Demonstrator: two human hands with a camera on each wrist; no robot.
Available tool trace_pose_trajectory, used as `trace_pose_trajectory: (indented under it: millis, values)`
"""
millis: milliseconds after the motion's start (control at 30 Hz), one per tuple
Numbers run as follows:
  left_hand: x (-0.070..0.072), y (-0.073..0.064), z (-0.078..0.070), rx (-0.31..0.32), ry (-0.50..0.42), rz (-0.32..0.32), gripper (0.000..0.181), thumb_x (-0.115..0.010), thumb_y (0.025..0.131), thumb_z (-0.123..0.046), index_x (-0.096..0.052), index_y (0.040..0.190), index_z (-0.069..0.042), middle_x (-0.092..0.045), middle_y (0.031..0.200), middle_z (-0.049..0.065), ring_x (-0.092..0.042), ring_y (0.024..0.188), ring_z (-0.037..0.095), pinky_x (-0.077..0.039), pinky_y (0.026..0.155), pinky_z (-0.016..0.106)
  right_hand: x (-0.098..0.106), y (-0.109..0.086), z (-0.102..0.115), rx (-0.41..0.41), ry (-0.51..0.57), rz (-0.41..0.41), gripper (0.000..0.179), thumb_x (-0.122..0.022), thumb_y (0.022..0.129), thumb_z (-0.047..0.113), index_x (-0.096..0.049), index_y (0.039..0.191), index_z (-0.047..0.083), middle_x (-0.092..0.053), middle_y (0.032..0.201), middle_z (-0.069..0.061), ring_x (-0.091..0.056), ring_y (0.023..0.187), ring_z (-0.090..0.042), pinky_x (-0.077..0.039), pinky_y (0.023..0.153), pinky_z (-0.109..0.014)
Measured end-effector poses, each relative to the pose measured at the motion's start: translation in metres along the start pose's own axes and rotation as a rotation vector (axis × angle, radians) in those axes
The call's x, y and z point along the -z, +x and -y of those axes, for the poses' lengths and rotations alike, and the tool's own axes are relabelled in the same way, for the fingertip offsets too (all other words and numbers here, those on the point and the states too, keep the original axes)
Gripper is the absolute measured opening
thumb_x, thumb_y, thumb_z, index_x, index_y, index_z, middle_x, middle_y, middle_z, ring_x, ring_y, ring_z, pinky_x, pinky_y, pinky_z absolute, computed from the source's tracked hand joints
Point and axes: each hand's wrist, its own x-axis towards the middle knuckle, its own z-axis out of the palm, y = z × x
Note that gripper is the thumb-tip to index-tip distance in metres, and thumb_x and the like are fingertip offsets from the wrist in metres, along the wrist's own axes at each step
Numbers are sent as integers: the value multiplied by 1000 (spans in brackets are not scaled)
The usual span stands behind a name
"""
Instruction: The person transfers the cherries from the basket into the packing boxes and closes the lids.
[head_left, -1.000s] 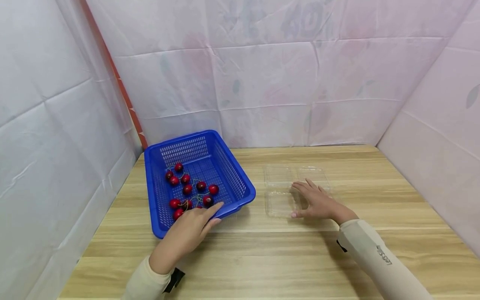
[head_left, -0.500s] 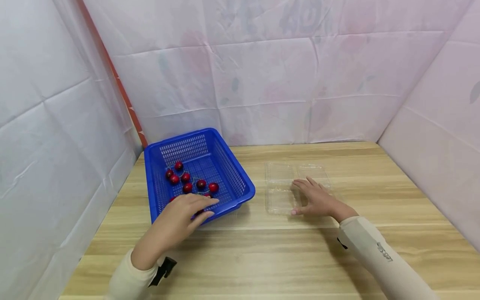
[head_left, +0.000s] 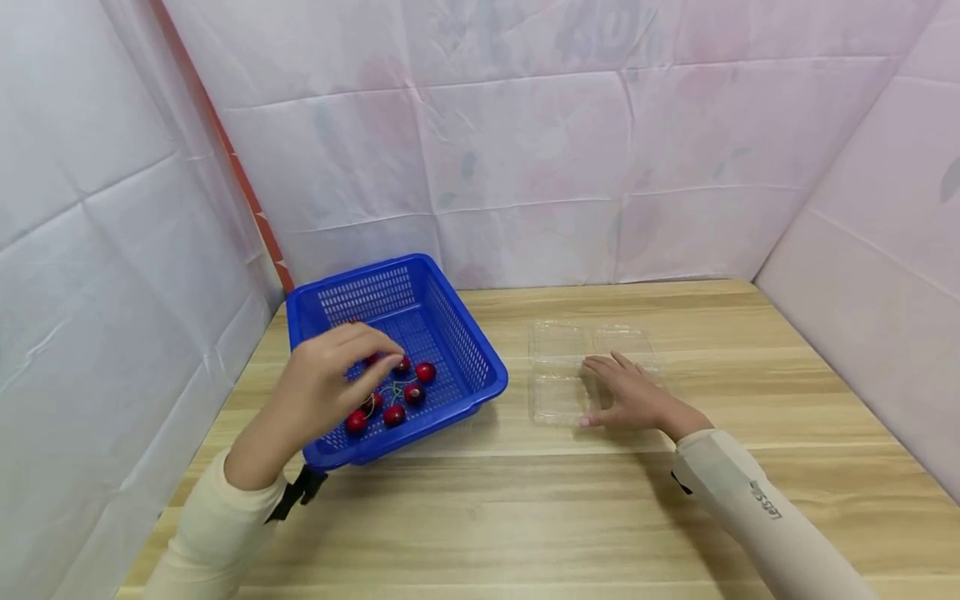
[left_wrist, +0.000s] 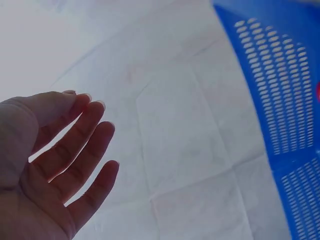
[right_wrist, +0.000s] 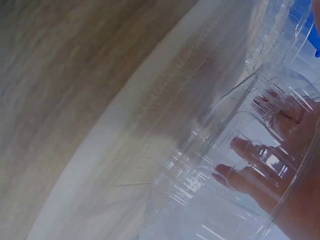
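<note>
In the head view, my left hand (head_left: 318, 379) hovers above the front left of a blue plastic basket (head_left: 468, 329). Its fingers bend loosely and the thumb tip lies close to the index finger. The left wrist view shows nothing in this hand (left_wrist: 65, 150). Several dark red cherries (head_left: 425, 372) with green stems lie in the basket, some hidden by the hand. To the right, a clear plastic container (head_left: 558, 400) with several compartments stands on the table. My right hand (head_left: 630, 396) rests on it, fingers spread. Through the plastic, the right wrist view shows those fingers (right_wrist: 250, 180) extended.
The wooden table (head_left: 480, 517) carries the basket at left and the container at right. White cloth walls (head_left: 525, 167) enclose the back and both sides. The basket's raised rim stands near the left wall.
My left hand has moved left and up from the basket's front rim to above its front left part. The right hand and container have stayed in place.
</note>
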Motion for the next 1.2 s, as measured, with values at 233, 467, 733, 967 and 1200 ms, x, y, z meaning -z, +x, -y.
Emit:
trace_pose_trajectory:
  millis: [233, 467, 733, 967, 1200]
  values:
    - [9, 29, 18, 23, 45, -60, 7, -72, 85, -7, -73, 91, -7, -71, 88, 3, -66, 82, 18, -53, 73, 35, 5, 2, 1, 4, -20, -5, 101, -77, 71, 56, -37, 142, -4, -37, 147, -24, -19, 135, -56, -15, 103, -72]
    - [6, 43, 37, 89, 92, -70, 8, -70, 87, -9, -73, 92, -3, -71, 89, 9, -67, 82, 23, -54, 72, 39, 3, 3, 0, -6, -15, 4, 103, -76, 70, 58, -37, 143, -4, -37, 147, -24, -18, 136, -55, -14, 104, -71]
    - [0, 46, 60, 189, 119, -83, 12, -67, 90, -12, -73, 93, -2, -71, 91, 12, -66, 82, 26, -53, 74, 43, 1, 3, 1, -8, -15, 3, 105, -75, 69, 61, -38, 142, -3, -37, 147, -23, -19, 135, -56, -14, 104, -70]
    - [-11, 46, 83, 288, 105, -92, 15, -63, 93, -13, -72, 94, -2, -70, 91, 14, -64, 81, 29, -52, 74, 45, 1, 1, 1, -20, -14, 2, 104, -76, 69, 59, -37, 143, -3, -37, 147, -23, -19, 136, -55, -14, 105, -70]
    - [-23, 43, 103, 385, 69, -82, 17, -61, 94, -15, -72, 97, -1, -69, 95, 15, -64, 84, 29, -53, 74, 44, 1, 0, 2, -21, -2, 1, 102, -78, 70, 55, -37, 143, -3, -37, 147, -23, -20, 135, -55, -14, 104, -70]
